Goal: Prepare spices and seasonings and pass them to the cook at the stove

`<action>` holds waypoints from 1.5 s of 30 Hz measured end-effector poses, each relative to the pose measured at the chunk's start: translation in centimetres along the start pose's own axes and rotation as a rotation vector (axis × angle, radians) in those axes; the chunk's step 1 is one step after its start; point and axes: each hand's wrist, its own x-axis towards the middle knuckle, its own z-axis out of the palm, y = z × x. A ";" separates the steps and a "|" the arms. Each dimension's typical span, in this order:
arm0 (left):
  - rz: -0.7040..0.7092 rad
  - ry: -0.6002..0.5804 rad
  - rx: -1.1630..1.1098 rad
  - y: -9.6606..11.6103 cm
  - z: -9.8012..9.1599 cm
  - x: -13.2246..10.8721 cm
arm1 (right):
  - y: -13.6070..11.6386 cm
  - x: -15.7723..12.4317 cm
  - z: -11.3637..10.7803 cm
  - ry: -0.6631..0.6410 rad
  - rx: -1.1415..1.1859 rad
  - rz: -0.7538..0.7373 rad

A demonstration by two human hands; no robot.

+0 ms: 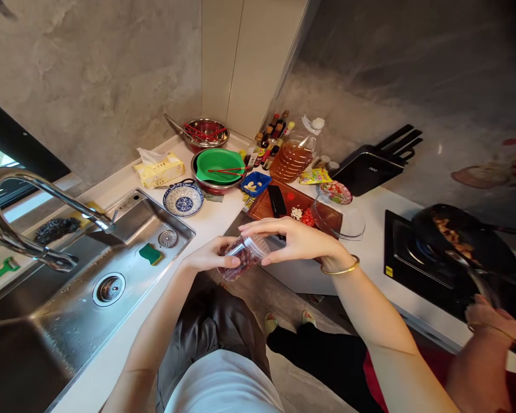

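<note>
A clear plastic jar [235, 261] with dark reddish contents is tilted in front of my body, above the gap between the counters. My left hand [212, 254] is closed around its side. Over its clear, ridged lid [257, 246] curve the fingers and thumb of my right hand [292, 240], gripping the rim. The contents are too blurred to name. Beyond my right hand lies a wooden cutting board [258, 207] with chopped red and white pieces, a black-bladed knife [277, 201] and a glass bowl [356, 223] at its edge.
To the left is a steel sink [75, 310] with an arched faucet [38, 178]. A green colander [219, 163], a patterned plate [183, 199] and an oil jug [293, 158] stand behind. At right, another person's hand [492, 321] works a wok [494, 246] on the stove.
</note>
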 end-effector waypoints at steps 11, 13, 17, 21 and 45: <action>0.063 0.496 0.918 -0.8 3.2 5.7 | 5.5 -1.5 0.3 0.336 0.000 0.648; 0.080 0.469 0.877 -1.2 3.1 7.6 | 6.0 -3.3 -1.4 0.369 0.009 0.442; 0.167 0.413 0.927 -2.4 3.3 12.5 | 7.9 -6.2 -4.2 0.330 0.045 0.343; 0.223 0.453 1.044 -4.1 4.5 19.7 | 11.4 -7.7 -7.1 0.404 0.002 0.579; -0.152 0.631 0.898 -16.4 3.7 30.1 | 53.1 -6.8 -40.1 0.651 -0.646 0.960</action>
